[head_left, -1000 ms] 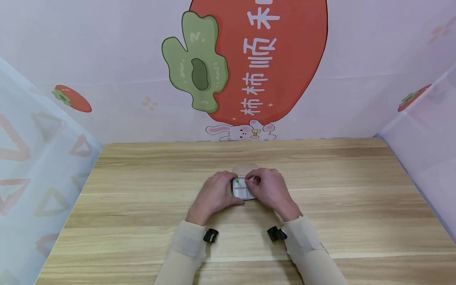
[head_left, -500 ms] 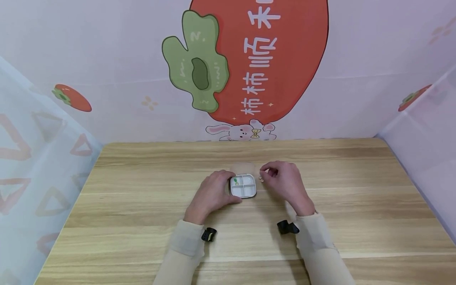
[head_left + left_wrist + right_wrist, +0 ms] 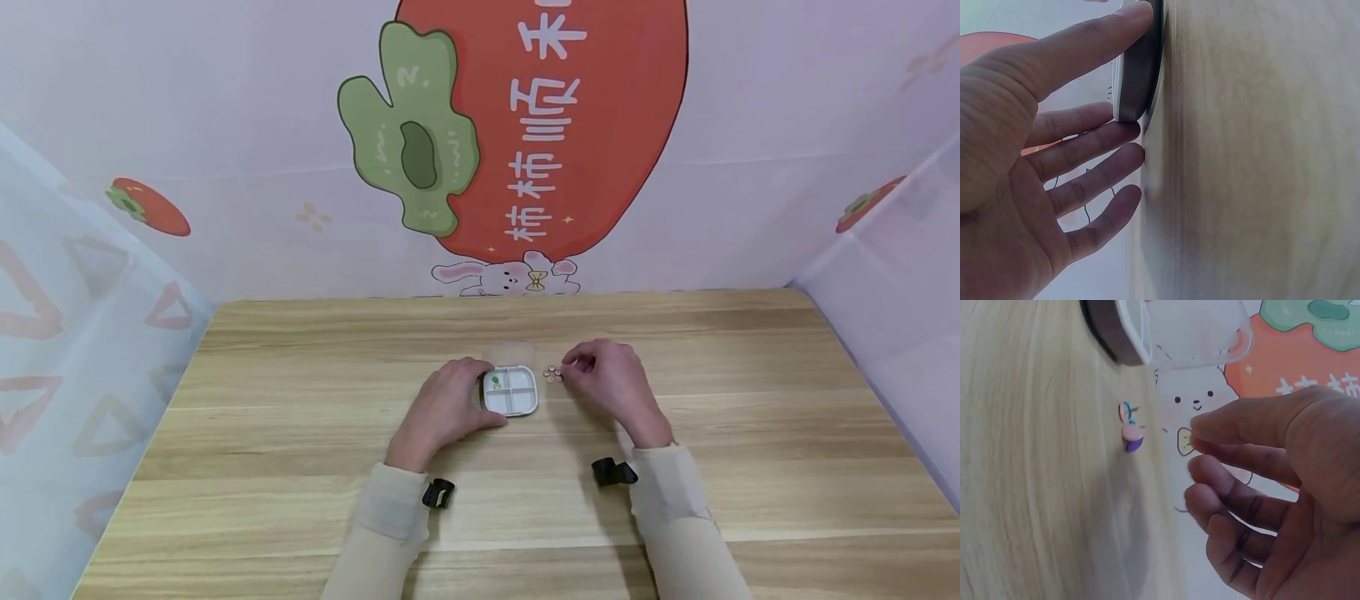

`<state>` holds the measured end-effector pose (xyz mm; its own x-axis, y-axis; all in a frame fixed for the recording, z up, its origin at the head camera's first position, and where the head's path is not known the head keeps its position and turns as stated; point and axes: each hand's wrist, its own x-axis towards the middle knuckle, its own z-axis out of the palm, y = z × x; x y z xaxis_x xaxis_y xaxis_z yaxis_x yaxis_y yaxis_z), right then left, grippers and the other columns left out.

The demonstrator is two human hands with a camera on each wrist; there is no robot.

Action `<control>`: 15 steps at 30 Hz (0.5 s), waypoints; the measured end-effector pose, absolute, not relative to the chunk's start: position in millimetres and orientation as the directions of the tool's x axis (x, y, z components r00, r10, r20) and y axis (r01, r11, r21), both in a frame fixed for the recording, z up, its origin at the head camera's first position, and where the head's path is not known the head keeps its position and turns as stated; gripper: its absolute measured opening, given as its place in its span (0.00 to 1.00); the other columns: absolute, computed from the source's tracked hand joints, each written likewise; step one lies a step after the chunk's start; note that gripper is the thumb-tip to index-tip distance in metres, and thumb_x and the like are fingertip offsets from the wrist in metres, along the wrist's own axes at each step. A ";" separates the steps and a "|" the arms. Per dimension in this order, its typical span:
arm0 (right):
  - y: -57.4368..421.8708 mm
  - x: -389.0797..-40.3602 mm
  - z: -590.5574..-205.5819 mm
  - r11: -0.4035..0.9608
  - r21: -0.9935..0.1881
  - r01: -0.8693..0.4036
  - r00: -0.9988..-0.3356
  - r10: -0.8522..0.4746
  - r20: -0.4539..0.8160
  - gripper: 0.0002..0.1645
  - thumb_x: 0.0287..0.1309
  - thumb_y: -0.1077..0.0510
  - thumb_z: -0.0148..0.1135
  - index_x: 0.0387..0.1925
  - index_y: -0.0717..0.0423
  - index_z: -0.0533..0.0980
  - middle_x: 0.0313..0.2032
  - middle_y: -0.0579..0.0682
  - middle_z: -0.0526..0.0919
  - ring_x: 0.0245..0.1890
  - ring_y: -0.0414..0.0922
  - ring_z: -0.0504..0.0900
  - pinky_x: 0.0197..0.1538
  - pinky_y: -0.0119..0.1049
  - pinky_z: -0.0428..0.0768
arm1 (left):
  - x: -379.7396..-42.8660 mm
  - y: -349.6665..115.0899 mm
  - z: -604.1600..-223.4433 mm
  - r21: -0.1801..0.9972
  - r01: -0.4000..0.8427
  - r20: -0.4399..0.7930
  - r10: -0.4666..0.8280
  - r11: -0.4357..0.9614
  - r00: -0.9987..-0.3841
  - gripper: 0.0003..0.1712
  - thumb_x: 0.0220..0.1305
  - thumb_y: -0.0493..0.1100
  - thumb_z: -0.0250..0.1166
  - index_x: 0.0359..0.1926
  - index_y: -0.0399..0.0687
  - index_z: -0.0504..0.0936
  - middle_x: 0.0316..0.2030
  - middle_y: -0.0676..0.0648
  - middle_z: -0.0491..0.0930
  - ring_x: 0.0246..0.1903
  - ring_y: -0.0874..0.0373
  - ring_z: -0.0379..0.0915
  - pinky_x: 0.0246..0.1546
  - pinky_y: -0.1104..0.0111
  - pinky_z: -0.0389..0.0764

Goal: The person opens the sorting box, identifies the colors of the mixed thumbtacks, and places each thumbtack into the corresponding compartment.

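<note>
A white pill box [image 3: 511,402] with four compartments sits on the table, its clear lid [image 3: 508,353] swung open at the back. Small green and yellowish pieces [image 3: 496,382] lie in its back-left compartment. My left hand [image 3: 442,410] holds the box from the left, thumb at the front side and fingertips at the back. To the right of the box lie several small studs [image 3: 552,374]; up close, pink, blue and purple studs [image 3: 1132,433] show thin pins. Just beside them hovers my right hand [image 3: 611,383], thumb and index close together, nothing visible between them in the right wrist view.
The wood-grain table [image 3: 300,467] reaches back to a printed cloth backdrop [image 3: 262,100] with a large persimmon. Cloth also hangs along the left and right sides. A black wrist mount [image 3: 613,472] sits inside the right cuff, another mount [image 3: 438,493] inside the left.
My right hand has gone from over the pill box's right side to the right, beside the studs, uncovering both box and studs. The left hand keeps its hold, the box shifting slightly left.
</note>
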<state>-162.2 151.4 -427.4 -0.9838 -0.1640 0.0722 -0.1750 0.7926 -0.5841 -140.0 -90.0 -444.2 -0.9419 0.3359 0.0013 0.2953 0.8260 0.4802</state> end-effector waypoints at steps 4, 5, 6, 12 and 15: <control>153.4 -163.4 -430.6 0.814 -0.557 -0.165 -0.983 -0.181 0.028 0.04 0.50 0.53 0.63 0.28 0.47 0.80 0.25 0.42 0.76 0.27 0.42 0.72 0.32 0.36 0.71 | -140.4 -89.9 -444.5 0.482 0.292 -0.001 0.334 0.826 -0.943 0.42 0.36 0.61 0.74 0.54 0.47 0.74 0.51 0.50 0.74 0.49 0.57 0.69 0.52 0.62 0.67; 153.6 -163.5 -431.3 0.816 -0.554 -0.164 -0.983 -0.184 0.019 0.04 0.50 0.53 0.63 0.28 0.47 0.80 0.24 0.42 0.76 0.27 0.42 0.72 0.32 0.36 0.71 | -140.3 -89.8 -444.4 0.482 0.292 -0.002 0.334 0.826 -0.943 0.42 0.36 0.61 0.74 0.54 0.47 0.74 0.51 0.50 0.74 0.50 0.57 0.68 0.52 0.62 0.67; 153.9 -163.7 -432.3 0.818 -0.550 -0.168 -0.981 -0.191 0.015 0.04 0.50 0.52 0.63 0.28 0.47 0.80 0.24 0.42 0.76 0.27 0.42 0.72 0.32 0.36 0.71 | -140.3 -89.8 -444.5 0.482 0.292 -0.002 0.334 0.826 -0.943 0.42 0.36 0.61 0.74 0.54 0.47 0.74 0.51 0.51 0.74 0.50 0.57 0.68 0.52 0.62 0.67; 152.8 -164.7 -438.2 0.821 -0.540 -0.187 -0.977 -0.211 0.019 0.04 0.51 0.54 0.63 0.29 0.48 0.81 0.24 0.42 0.75 0.27 0.42 0.71 0.31 0.36 0.70 | -140.7 -90.1 -445.5 0.477 0.289 -0.004 0.331 0.830 -0.944 0.42 0.37 0.61 0.74 0.54 0.48 0.74 0.51 0.51 0.74 0.50 0.57 0.68 0.52 0.62 0.67; 150.2 -164.4 -440.6 0.824 -0.538 -0.178 -0.981 -0.192 0.031 0.05 0.51 0.53 0.63 0.29 0.47 0.81 0.25 0.42 0.75 0.27 0.43 0.71 0.31 0.36 0.70 | -140.8 -89.8 -445.6 0.476 0.285 -0.006 0.327 0.832 -0.945 0.43 0.36 0.62 0.74 0.54 0.49 0.74 0.51 0.52 0.74 0.51 0.58 0.68 0.52 0.62 0.67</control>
<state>-164.4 150.2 -440.6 -0.9810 -0.1916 0.0311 -0.1779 0.8239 -0.5380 -140.8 -89.8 -445.6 -0.9451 0.3268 -0.0059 0.2849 0.8323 0.4756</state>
